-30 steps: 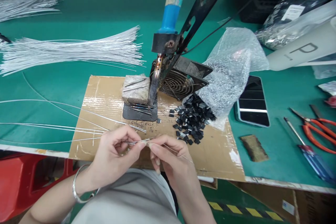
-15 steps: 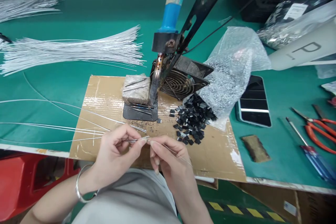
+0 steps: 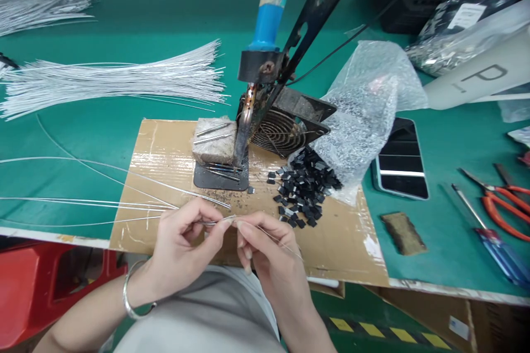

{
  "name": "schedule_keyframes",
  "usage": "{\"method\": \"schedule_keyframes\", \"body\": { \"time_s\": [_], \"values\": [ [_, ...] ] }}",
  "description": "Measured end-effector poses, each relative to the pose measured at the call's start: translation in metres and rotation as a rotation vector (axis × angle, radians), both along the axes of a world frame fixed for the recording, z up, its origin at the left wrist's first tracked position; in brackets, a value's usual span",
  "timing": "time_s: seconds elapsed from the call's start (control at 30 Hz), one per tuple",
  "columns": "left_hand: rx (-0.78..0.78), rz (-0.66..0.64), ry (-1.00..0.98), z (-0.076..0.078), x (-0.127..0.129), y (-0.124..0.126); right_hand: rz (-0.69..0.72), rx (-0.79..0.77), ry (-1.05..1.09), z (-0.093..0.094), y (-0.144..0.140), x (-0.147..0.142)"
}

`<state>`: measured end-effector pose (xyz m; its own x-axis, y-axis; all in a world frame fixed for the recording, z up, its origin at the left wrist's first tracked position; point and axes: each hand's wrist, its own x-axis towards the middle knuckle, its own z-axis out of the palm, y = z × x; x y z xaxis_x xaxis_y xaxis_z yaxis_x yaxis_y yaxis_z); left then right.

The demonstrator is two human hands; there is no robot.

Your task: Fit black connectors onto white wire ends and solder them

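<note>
- Evidently, thin wires (image 3: 211,223) run between our hands, left hand (image 3: 186,245) and right hand (image 3: 271,248) both pinching them.
- We seem to be aligning ends; the next move calls for steady pressure.
- Beyond our right hand sit black pieces (image 3: 304,187).

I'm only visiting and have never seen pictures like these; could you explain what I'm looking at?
No robot here: these are a person's bare left hand and right hand. Every picture comes from one camera worn on that person's head, facing forward and down. Both hands pinch thin wire; finer detail there is too small to make out. Cardboard lies on a green table. Ahead is what looks like a soldering iron, with small black pieces nearer and to the right. White wires lie bundled at left; a phone, screwdriver and pliers lie at right.
</note>
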<state>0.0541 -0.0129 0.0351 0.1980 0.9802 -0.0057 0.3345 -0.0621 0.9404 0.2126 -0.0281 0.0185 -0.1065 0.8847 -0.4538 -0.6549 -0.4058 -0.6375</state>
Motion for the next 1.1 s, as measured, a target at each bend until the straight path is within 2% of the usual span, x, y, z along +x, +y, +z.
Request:
{"method": "schedule_keyframes", "body": {
  "time_s": [0.27, 0.73, 1.1],
  "values": [
    [0.035, 0.092, -0.066, -0.011, 0.007, -0.004, -0.076, -0.022, 0.007, -0.001, -0.003, -0.007],
    [-0.044, 0.156, -0.157, -0.003, 0.017, 0.002, -0.099, 0.003, -0.002, -0.002, -0.003, -0.010],
    [-0.011, 0.184, -0.158, -0.005, 0.018, 0.000, -0.137, -0.022, -0.001, -0.002, -0.004, -0.015]
  ]
}}
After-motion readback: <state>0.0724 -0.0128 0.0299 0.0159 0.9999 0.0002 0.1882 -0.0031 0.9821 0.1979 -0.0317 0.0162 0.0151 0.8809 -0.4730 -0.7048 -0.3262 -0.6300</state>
